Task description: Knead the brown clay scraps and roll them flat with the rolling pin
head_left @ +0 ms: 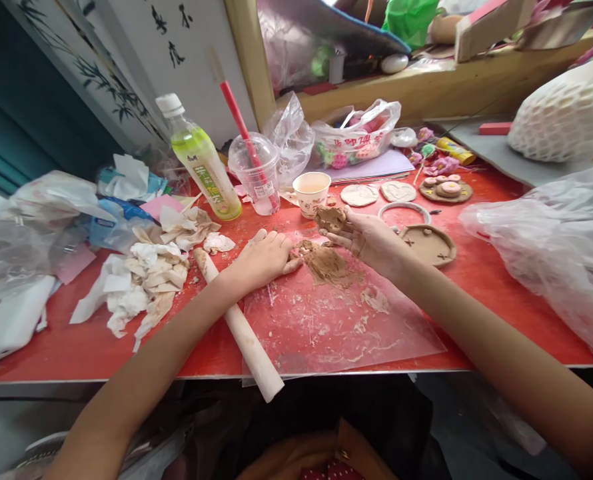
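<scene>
My right hand [361,235] holds a lump of brown clay [330,219] just above the table, thumb on top and fingers underneath. Lying palm down, my left hand [266,257] has its fingers stretched out at the edge of a clear plastic sheet [316,333]. Its fingertips are beside a smeared patch of wet clay [331,265] with small crumbs; whether they touch it I cannot tell. A pale rolling pin [249,343] passes under my left wrist, and its near end juts over the table edge.
Behind my hands stand a paper cup [310,193], a plastic cup with a brush [259,177] and a drink bottle [204,163]. Crumpled tissues [149,280] lie left. To the right are a shallow clay dish [426,245], a ring [404,207] and a large plastic bag [551,233].
</scene>
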Action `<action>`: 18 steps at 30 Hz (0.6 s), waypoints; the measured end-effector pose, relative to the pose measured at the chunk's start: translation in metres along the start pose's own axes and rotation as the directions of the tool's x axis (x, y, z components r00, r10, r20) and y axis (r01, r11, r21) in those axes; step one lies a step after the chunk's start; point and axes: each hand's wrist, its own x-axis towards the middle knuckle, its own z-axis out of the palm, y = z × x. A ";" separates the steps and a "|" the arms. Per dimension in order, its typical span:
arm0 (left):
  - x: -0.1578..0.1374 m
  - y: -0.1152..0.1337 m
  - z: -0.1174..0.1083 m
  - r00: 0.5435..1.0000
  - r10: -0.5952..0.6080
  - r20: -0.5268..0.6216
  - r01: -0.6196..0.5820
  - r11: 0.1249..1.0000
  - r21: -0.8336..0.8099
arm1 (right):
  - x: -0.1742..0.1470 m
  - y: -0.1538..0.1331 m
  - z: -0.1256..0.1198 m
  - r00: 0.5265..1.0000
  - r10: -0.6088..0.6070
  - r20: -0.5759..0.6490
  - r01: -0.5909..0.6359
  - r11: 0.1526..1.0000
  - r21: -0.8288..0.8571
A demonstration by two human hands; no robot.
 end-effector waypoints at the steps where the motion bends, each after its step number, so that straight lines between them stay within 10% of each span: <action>1: 0.001 0.000 -0.001 1.000 -0.002 0.012 0.002 1.000 -0.003 | 0.000 0.000 0.000 1.000 -0.004 -0.005 0.004 1.000 0.009; 13: 0.003 -0.013 0.008 0.986 0.128 -0.108 -0.132 0.991 -0.028 | 0.000 -0.003 0.000 1.000 -0.010 0.004 0.010 1.000 -0.003; 18: -0.006 -0.033 0.000 0.984 0.061 -0.168 -0.117 0.933 -0.342 | -0.001 -0.003 0.000 1.000 -0.010 -0.002 0.010 1.000 0.007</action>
